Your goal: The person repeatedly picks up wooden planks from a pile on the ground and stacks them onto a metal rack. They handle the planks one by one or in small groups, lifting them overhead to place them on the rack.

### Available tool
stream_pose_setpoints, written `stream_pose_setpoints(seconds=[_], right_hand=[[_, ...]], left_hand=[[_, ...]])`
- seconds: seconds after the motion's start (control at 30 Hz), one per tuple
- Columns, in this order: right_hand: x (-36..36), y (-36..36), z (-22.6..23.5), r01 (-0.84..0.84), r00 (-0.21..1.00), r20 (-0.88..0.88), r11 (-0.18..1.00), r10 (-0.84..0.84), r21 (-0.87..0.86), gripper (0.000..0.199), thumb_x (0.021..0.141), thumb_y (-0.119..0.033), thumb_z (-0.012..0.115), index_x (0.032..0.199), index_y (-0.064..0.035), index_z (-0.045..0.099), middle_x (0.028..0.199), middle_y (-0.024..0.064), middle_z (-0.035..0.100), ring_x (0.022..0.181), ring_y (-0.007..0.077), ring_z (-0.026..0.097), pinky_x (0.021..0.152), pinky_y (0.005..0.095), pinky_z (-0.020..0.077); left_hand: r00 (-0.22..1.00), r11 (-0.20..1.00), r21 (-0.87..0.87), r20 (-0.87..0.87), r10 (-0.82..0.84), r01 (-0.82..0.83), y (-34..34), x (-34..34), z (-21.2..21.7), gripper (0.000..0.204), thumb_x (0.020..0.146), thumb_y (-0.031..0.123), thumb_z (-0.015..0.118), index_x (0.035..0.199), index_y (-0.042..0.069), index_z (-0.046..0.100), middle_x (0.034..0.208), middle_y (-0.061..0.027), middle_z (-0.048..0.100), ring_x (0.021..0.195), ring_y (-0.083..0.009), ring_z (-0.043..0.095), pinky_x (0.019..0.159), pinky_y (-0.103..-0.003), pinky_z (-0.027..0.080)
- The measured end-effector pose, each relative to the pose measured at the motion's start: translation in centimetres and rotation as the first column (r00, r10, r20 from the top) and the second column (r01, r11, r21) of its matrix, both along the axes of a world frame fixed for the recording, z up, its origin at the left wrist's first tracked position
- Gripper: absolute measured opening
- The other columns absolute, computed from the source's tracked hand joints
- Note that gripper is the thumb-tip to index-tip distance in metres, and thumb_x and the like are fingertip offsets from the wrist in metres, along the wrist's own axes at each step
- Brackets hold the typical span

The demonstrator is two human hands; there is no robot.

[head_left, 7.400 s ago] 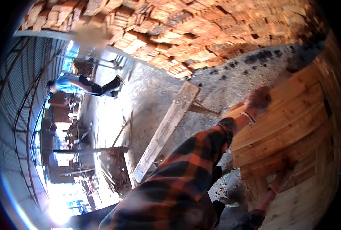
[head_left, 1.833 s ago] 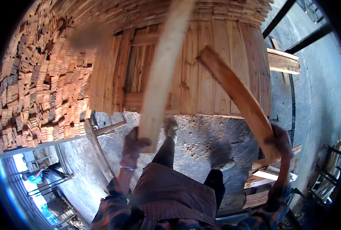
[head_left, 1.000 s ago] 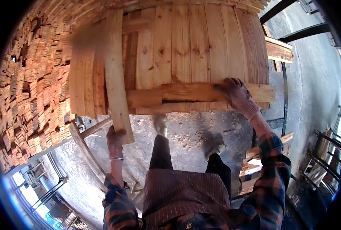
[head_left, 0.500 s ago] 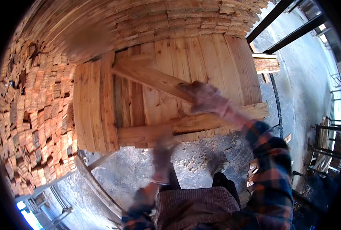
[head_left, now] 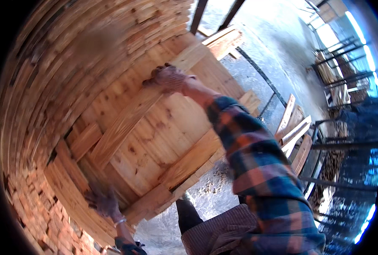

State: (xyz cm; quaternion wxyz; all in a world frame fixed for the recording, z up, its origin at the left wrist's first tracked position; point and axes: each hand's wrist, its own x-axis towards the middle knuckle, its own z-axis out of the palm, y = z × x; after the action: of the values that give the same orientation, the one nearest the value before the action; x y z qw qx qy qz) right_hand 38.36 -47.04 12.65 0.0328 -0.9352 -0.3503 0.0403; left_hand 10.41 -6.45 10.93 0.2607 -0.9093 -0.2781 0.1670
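Observation:
A long wooden plank (head_left: 129, 121) lies slantwise over a layer of wide flat boards (head_left: 163, 131). My right hand (head_left: 167, 79), which seems to wear a knitted glove, is closed over this plank beyond its middle, fingers across its far edge. At the near left, my left hand (head_left: 105, 205) reaches over the end of the layer, its fingers spread and somewhat blurred. It is beside the boards at the left end (head_left: 66, 187), and I see nothing held in it. A shorter plank (head_left: 193, 159) rests along the near edge of the layer.
Tall stacks of cut wood (head_left: 70, 80) rise behind and to the left of the boards. Beyond the right end are more planks (head_left: 227, 40) and dark metal bars (head_left: 261, 74). Loose boards (head_left: 297, 131) lean at the right, near a dark rack (head_left: 346, 146).
The view has turned and shifted right. The plank in my right hand now lies lengthwise on the boards, where before it slanted the other way. My left hand has moved to the left end.

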Motion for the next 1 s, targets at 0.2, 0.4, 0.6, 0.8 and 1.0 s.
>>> stream_pose_setpoints(seconds=[0.2,0.4,0.6,0.8,1.0], right_hand=[[1.9,1.2,-0.4,0.06,0.991,-0.116,0.993,-0.072,-0.104,0.067,0.066,-0.016,0.074,0.126,-0.0366,0.053,0.108,0.005,0.058,0.113,0.0269,0.053,0.093,0.0429,0.0434],[1.7,-1.3,-1.1,0.095,0.99,-0.105,0.995,-0.096,-0.011,0.044,0.075,-0.024,0.064,0.119,-0.0306,0.06,0.113,0.0073,0.058,0.113,0.0272,0.053,0.093,0.0433,0.0445],[-10.0,2.4,-2.0,0.204,0.885,0.198,0.735,-0.42,0.647,0.046,0.08,-0.018,0.059,0.125,-0.0109,0.055,0.103,0.0123,0.059,0.096,0.0303,0.059,0.08,0.044,0.0496],[-42.3,-15.7,0.1,0.865,0.485,-0.533,0.289,-0.693,0.411,0.062,0.079,-0.014,0.061,0.139,-0.0169,0.044,0.119,0.0153,0.059,0.105,0.0304,0.058,0.087,0.0404,0.0487],[-67.8,-35.3,-6.9,0.952,-0.292,-0.58,-0.174,-0.761,-0.251,0.073,0.076,-0.025,0.064,0.142,-0.0142,0.035,0.12,0.0171,0.058,0.104,0.0322,0.06,0.087,0.0412,0.0487]], left_hand=[[0.997,0.999,-0.014,0.067,0.044,-0.043,1.3,0.0,0.5,0.086,0.08,0.076,0.039,0.15,0.029,0.02,0.153,-0.017,0.02,0.139,-0.0381,0.023,0.109,-0.051,0.025],[0.999,0.999,0.037,0.045,0.01,-0.012,0.4,0.7,1.1,0.079,0.085,0.068,0.041,0.149,0.025,0.024,0.153,-0.0152,0.02,0.139,-0.0341,0.024,0.111,-0.048,0.022],[0.719,0.865,-0.103,0.608,-0.336,0.492,-4.8,0.7,1.2,0.079,0.084,0.059,0.048,0.148,0.019,0.025,0.151,-0.0163,0.023,0.138,-0.0322,0.026,0.111,-0.046,0.023],[0.596,0.202,-0.564,0.785,-0.168,0.801,-23.9,-1.9,3.9,0.08,0.083,0.051,0.055,0.146,0.012,0.025,0.149,-0.0175,0.026,0.137,-0.0303,0.028,0.11,-0.044,0.024],[0.91,-0.305,-0.899,0.377,-0.172,0.314,-47.5,-11.2,3.3,0.081,0.082,0.042,0.061,0.145,0.006,0.025,0.147,-0.0186,0.03,0.136,-0.0284,0.031,0.11,-0.042,0.025]])
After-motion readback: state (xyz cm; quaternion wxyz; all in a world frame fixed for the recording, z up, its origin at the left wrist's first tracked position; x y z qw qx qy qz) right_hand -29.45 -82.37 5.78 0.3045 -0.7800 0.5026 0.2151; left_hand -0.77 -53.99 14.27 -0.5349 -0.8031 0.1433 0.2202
